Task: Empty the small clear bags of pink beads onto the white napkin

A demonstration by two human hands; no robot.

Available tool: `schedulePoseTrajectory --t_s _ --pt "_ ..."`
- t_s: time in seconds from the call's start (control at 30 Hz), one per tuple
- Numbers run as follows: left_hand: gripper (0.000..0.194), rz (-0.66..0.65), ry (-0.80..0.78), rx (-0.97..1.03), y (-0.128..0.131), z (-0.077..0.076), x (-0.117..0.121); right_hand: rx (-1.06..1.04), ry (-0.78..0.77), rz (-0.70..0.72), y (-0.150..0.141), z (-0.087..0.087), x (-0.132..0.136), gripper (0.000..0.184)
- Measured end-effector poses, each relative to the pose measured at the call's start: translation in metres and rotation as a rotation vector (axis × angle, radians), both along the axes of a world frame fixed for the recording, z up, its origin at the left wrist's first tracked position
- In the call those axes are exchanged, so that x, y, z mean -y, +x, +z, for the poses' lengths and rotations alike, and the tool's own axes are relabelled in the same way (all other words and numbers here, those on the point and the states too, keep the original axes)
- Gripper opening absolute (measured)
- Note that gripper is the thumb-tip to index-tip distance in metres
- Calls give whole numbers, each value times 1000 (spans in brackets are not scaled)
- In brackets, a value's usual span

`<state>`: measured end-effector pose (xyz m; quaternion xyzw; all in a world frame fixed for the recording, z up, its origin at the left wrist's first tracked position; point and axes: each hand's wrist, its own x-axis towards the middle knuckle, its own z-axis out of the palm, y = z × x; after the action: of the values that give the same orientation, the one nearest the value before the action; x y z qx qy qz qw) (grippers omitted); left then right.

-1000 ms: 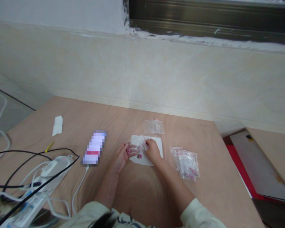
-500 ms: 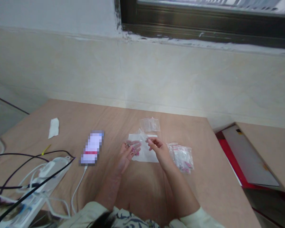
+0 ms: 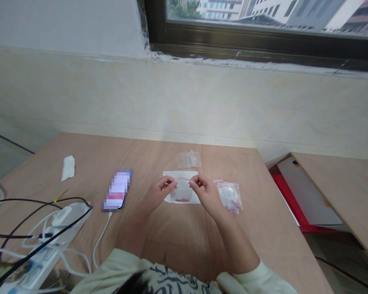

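Between my two hands hangs a small clear zip bag (image 3: 181, 191) with a red line along its top edge and small pinkish-red pieces at its bottom. My left hand (image 3: 160, 192) pinches the bag's top left corner, and my right hand (image 3: 205, 193) pinches the top right one. Behind the bag a white sheet of paper (image 3: 168, 173) lies on the table. To the right of my right hand is a pile of clear zip bags (image 3: 230, 195) with pink pieces in them. More clear bags (image 3: 188, 159), with no pieces visible inside, lie beyond the paper.
A phone (image 3: 118, 190) on a white cable lies to the left on the wooden table (image 3: 178, 241). A power strip (image 3: 64, 224) with tangled cords fills the lower left. A white scrap (image 3: 68, 168) lies further back. On the right is a red folder (image 3: 291, 204).
My left hand held small pieces on its open fingers; now it pinches the bag. The pieces are in the bag, stretched between both hands. The view has tilted up slightly.
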<state>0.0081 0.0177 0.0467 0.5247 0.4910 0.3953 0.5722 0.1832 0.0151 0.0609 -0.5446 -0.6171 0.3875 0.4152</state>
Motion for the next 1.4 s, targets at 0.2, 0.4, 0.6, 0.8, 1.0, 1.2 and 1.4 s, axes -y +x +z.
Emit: schedulePoseTrajectory --t_s 0.2,0.4,0.6,0.8,1.0,1.2,1.4 --pt "17 -16 17 -28 8 9 3 -144 -70 24 -6 -8 1 17" --pt "16 51 6 57 8 0 -2 -159 -138 3 -13 -5 1 18" --pt "17 23 -30 151 10 0 -6 -425 -318 87 -19 -8 -9 24" --pt "24 -35 -19 87 14 3 -6 -419 -341 34 -24 -6 -11 25" --pt "26 -107 31 -23 10 3 -4 -474 -384 17 -21 -7 -7 28" --pt "25 -16 8 -73 6 0 -2 -481 -387 31 -16 -15 1 29" --pt "24 23 -34 -30 7 -15 6 -511 -421 19 -6 -37 29 30"
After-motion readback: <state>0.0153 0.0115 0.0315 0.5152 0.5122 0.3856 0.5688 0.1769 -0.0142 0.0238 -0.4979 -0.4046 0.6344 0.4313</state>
